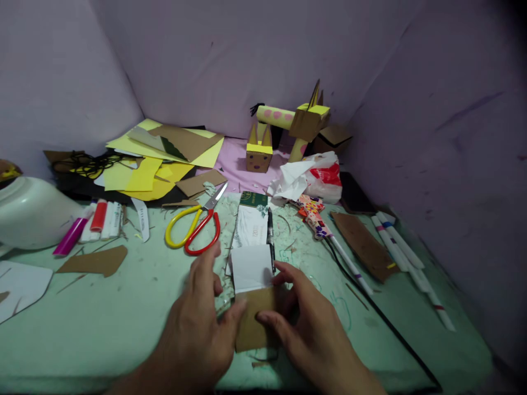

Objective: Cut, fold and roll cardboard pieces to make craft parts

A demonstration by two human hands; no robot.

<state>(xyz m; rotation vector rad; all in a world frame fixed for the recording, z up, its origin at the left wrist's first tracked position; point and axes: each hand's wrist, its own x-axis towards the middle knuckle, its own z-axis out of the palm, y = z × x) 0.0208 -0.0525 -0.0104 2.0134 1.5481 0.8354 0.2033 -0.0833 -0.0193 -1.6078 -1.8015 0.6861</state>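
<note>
Desk [144, 323]: covered in pale green, littered with small scraps and pen marks; enclosed by a mauve back wall [247, 60] and a streaked right wall [436, 164]. Front edge exposed; front right corner rounded.

Cardboard piece [252, 334]: brown, laid near the middle of the front edge, between the two hands, with a white panel [252, 269] at its far end.

Left hand [197, 323]: fingers parted and loosely curved, thumb placed at the cardboard's left edge. Right hand [310, 321]: thumb laid over the cardboard, other fingers bent by its right edge; whether it was gripped could not be told.

Green cover was exposed from the left hand towards the front left corner, and from the right hand to the black cord [391, 323], by which the front right was crossed.

Beyond the panel: printed card [251, 225] and black pen [270, 227]. To their left: scissors [201, 222], blades spread. Towards the left edge: capped markers [99, 216], white vessel [37, 211]. Back left corner: stacked yellow and brown sheets [164, 153]. Along the back edge: small box figure [259, 158], long-necked cardboard figure [308, 126], plastic packet [325, 178]. Towards the right edge: brown strip [362, 241] and white pens [403, 249].
</note>
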